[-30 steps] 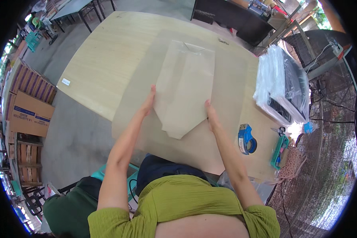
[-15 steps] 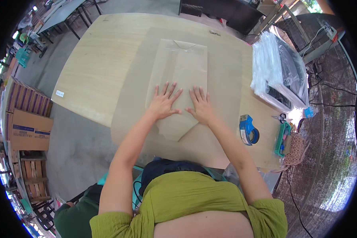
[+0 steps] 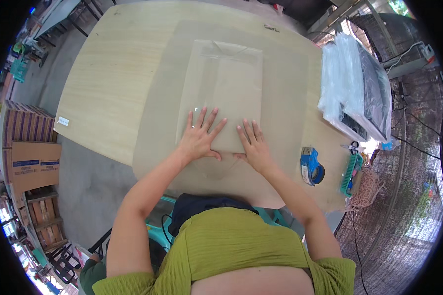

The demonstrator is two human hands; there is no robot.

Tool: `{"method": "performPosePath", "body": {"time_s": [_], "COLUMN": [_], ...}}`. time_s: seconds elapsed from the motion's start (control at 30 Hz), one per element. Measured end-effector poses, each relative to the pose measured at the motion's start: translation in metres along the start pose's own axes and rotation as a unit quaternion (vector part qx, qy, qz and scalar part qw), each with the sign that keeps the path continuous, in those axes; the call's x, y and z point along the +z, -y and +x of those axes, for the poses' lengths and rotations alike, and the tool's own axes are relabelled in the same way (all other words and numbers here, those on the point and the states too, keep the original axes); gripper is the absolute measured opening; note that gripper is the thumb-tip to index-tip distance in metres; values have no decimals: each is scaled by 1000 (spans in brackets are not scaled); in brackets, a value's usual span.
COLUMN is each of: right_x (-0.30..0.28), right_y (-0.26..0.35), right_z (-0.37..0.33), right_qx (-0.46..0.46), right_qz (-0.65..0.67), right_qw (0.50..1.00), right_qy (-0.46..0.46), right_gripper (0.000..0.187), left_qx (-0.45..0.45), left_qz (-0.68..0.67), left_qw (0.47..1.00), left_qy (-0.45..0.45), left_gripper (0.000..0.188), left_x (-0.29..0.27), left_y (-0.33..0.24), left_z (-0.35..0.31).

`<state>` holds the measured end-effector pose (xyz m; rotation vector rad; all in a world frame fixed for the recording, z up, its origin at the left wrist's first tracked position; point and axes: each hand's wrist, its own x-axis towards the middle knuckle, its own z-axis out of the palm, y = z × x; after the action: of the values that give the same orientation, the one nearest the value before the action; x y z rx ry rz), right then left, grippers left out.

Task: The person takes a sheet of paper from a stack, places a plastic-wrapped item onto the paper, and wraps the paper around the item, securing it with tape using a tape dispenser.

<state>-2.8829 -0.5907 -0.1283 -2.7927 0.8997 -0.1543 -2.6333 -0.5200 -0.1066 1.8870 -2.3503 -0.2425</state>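
Observation:
A flat rectangular package (image 3: 226,88) in clear, shiny plastic wrap lies on the table, its far end showing folded creases. My left hand (image 3: 200,136) rests on its near left part, palm down with fingers spread. Beside it, my right hand (image 3: 255,148) lies flat near the right edge, fingers stretched out and slightly apart. Both thumbs point inward along the near edge. Under the package a large translucent sheet (image 3: 285,98) covers the middle of the tabletop.
A blue tape dispenser (image 3: 310,166) sits right of my right forearm. Beyond it are scissors (image 3: 352,146), a green basket (image 3: 352,174) and a pink woven bag (image 3: 368,188). Plastic-wrapped flat items (image 3: 354,88) are stacked at right. A cardboard box (image 3: 34,167) stands left of the table (image 3: 108,78).
The pointed near flap no longer sticks out toward me; the near end now shows a straight edge by my thumbs. My hands sit slightly lower in the picture, and the view has shifted.

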Motion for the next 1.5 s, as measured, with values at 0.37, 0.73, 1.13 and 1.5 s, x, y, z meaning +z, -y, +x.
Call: {"method": "performPosePath", "body": {"time_s": [0.37,0.73,1.13,1.5], "right_x": [-7,7,1,-3], "right_y": [36,40,43,41], "right_z": [34,37,38,15], "right_qx": [37,40,43,94], "right_qz": [0,-34,-26,12], "right_qw": [998,999,999,993], "right_qy": [45,8,15,-68], "right_gripper": [118,115,109,104], "left_qx": [-28,-25,15,15], "left_qz": [49,-43,-38,37], "left_qw": [997,998,998,999], "left_qy": [58,-46,-41,-25], "left_gripper": [131,120,109,106], "left_x": [-8,13,4,16], "left_y": [28,48,56,-1], "left_z": [-28,-37,-41,-12]}}
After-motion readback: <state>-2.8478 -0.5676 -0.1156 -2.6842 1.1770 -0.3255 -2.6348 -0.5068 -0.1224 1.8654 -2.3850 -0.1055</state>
